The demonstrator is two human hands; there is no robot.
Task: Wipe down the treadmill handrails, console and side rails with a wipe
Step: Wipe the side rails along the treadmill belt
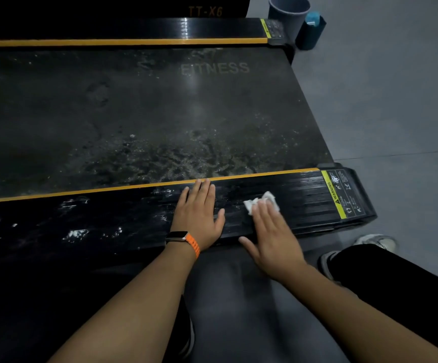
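Right hand (267,226) flat, fingers straight, pressing wipe (261,201) onto near side rail (304,200). Left hand (199,210) flat on the same rail, bracing, holds nothing. Risk: wipe is bunched small and could slip from under the fingers, leaving streaks near the warning label (343,195).

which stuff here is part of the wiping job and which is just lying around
Job: wipe under the right hand; near side rail, left hand flat on it; far side rail.
Lying about: grey bin; dark blue pouch beside it, on the floor.
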